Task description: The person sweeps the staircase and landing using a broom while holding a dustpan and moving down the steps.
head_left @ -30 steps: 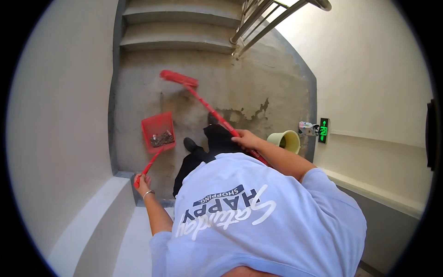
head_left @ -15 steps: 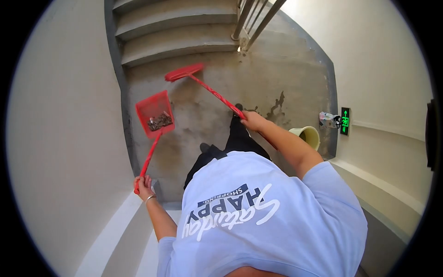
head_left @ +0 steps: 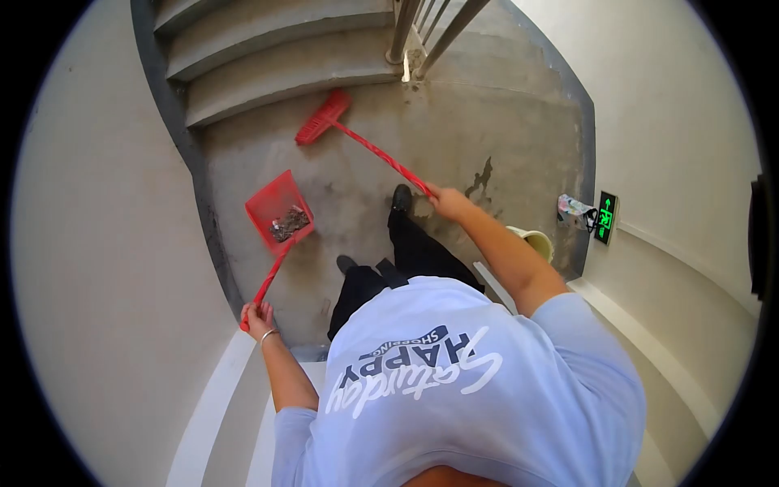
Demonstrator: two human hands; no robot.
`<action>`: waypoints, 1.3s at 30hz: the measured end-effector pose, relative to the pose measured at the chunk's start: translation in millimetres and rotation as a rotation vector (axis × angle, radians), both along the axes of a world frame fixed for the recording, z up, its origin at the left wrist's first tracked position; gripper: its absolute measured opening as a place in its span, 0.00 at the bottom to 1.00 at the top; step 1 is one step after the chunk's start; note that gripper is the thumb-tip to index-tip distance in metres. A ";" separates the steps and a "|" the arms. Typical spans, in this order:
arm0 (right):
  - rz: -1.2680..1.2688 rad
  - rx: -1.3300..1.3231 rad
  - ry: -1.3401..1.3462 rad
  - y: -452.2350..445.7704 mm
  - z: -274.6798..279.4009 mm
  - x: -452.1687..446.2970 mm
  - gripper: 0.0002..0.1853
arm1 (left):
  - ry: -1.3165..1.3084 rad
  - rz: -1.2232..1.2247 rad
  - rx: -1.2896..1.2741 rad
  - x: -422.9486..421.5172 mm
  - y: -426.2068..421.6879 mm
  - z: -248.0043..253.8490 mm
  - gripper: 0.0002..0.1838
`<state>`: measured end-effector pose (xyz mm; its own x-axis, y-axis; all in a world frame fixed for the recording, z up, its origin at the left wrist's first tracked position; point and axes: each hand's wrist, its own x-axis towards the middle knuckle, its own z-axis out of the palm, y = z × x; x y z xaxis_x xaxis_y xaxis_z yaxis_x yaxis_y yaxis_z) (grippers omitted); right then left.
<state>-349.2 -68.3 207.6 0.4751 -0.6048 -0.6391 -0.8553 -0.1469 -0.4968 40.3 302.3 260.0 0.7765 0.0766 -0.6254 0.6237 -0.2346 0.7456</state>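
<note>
**Broom and dustpan on a stair landing, seen from above**

The broom [head_left: 323,118] lies ahead of the person, its red head slanted on the concrete floor [head_left: 454,122] near the lowest step [head_left: 288,93]. The near end of the head points toward the dustpan [head_left: 272,195], with a strip of bare floor between them. The dustpan's open edge faces the steps; a heap of debris [head_left: 290,224] sits toward its handle end. Its outer side is near the dark border [head_left: 213,235] along the left wall [head_left: 97,203], with only a narrow margin of floor there.

The right hand [head_left: 449,203] is closed around the upper part of the broom's handle, arm extended. The left hand [head_left: 258,319], wearing a bracelet [head_left: 268,333] at the wrist, has its fingers wrapped around the end of the dustpan's handle, close to the wall.

The widest open floor spreads between the broom and the right-hand border, marked by a dark stain [head_left: 481,174]. Two dark shoes [head_left: 402,197] stand behind the broom head. At the right edge are a pale bucket [head_left: 535,242], partly hidden by the forearm, a patterned bag [head_left: 572,209], and a green lit sign [head_left: 605,217] on the wall. A metal railing [head_left: 402,32] bounds the steps.
</note>
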 end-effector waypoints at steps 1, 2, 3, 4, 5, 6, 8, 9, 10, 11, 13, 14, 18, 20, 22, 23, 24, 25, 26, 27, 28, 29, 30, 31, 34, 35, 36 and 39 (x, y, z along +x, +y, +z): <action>-0.022 0.022 0.013 12.9 32.0 -16.9 0.22 | -0.004 0.010 0.018 -11.7 -4.8 30.9 0.13; -0.075 0.065 0.026 26.3 63.9 -30.9 0.23 | -0.022 0.038 0.038 -23.2 -12.5 60.0 0.12; -0.132 0.117 0.041 33.8 84.7 -52.3 0.24 | -0.037 0.036 0.047 -40.1 -26.7 80.2 0.12; -0.130 0.118 0.026 50.5 106.0 -71.2 0.24 | -0.057 0.034 0.036 -53.0 -27.4 99.9 0.11; -0.119 0.066 -0.019 70.9 127.4 -92.1 0.24 | -0.081 0.035 0.019 -66.7 -20.8 120.8 0.11; -0.106 0.009 -0.066 92.3 149.9 -110.5 0.24 | -0.100 0.042 0.007 -78.5 -7.3 140.6 0.11; -0.159 0.029 -0.069 85.4 144.1 -115.8 0.24 | -0.029 -0.041 -0.010 -48.9 -40.0 98.1 0.10; -0.185 0.052 -0.120 96.5 168.1 -137.2 0.25 | -0.044 -0.044 -0.011 -58.2 -37.6 118.4 0.10; -0.191 0.055 -0.127 105.6 179.3 -152.3 0.25 | -0.046 -0.094 -0.007 -61.6 -41.5 127.7 0.09; -0.216 0.020 -0.156 125.3 194.2 -174.4 0.25 | -0.058 -0.136 -0.015 -74.3 -31.2 143.9 0.09; -0.231 -0.044 -0.210 184.2 240.1 -189.2 0.25 | -0.092 -0.223 -0.075 -83.9 30.6 151.1 0.09; -0.402 0.126 -0.048 142.1 248.9 -114.6 0.25 | -0.008 -0.361 -0.064 -13.0 -21.5 102.7 0.10; -0.434 -0.130 -0.172 195.9 215.8 -145.2 0.26 | -0.112 -0.506 -0.059 -39.8 -8.4 145.7 0.06; -0.341 -0.445 -0.284 203.9 203.3 -146.8 0.27 | -0.114 -0.748 -0.155 -29.8 -6.7 133.3 0.06; -0.506 -0.008 -0.024 171.1 210.0 -53.9 0.28 | -0.054 -0.824 -0.147 32.9 -56.9 89.3 0.06; -0.514 0.063 0.007 180.9 211.4 -38.3 0.28 | -0.058 -0.873 -0.151 35.6 -59.2 86.8 0.07; -0.527 0.115 0.017 201.7 226.9 -29.3 0.28 | -0.067 -0.901 -0.168 38.6 -47.1 98.5 0.07; -0.563 0.196 0.009 224.1 239.8 -23.1 0.29 | -0.100 -0.923 -0.140 44.1 -42.8 91.5 0.07; -0.448 0.091 0.040 247.7 226.5 -24.4 0.29 | -0.128 -0.949 -0.110 48.7 -49.1 83.6 0.07; -0.458 0.060 -0.031 275.7 206.5 -29.7 0.31 | -0.106 -0.981 -0.122 50.7 -53.6 80.7 0.07; -0.446 0.091 -0.101 279.9 198.5 6.0 0.32 | -0.047 -1.003 -0.136 88.4 -69.7 49.2 0.07; -0.423 -0.003 -0.278 320.4 171.1 -5.7 0.31 | -0.035 -1.010 -0.146 88.6 -55.8 50.7 0.06; -0.590 0.556 -0.166 307.8 237.0 0.5 0.29 | -0.029 -1.023 -0.143 85.1 -46.4 51.6 0.06; -0.602 0.553 -0.183 331.9 239.9 -12.3 0.29 | -0.066 -1.049 -0.127 77.6 -31.4 56.7 0.07; -0.667 0.588 -0.495 374.6 255.1 -28.7 0.26 | -0.059 -1.094 -0.143 83.6 -11.6 56.5 0.08; -0.725 0.602 -0.439 334.3 247.4 18.4 0.26 | 0.036 -1.102 -0.163 123.5 -50.5 15.6 0.08; -0.723 0.490 -0.392 341.5 251.7 16.4 0.26 | 0.040 -1.115 -0.165 119.9 -39.1 16.7 0.08; -0.804 0.274 -0.307 360.5 243.2 4.4 0.27 | -0.016 -1.080 -0.202 121.4 -7.0 32.3 0.07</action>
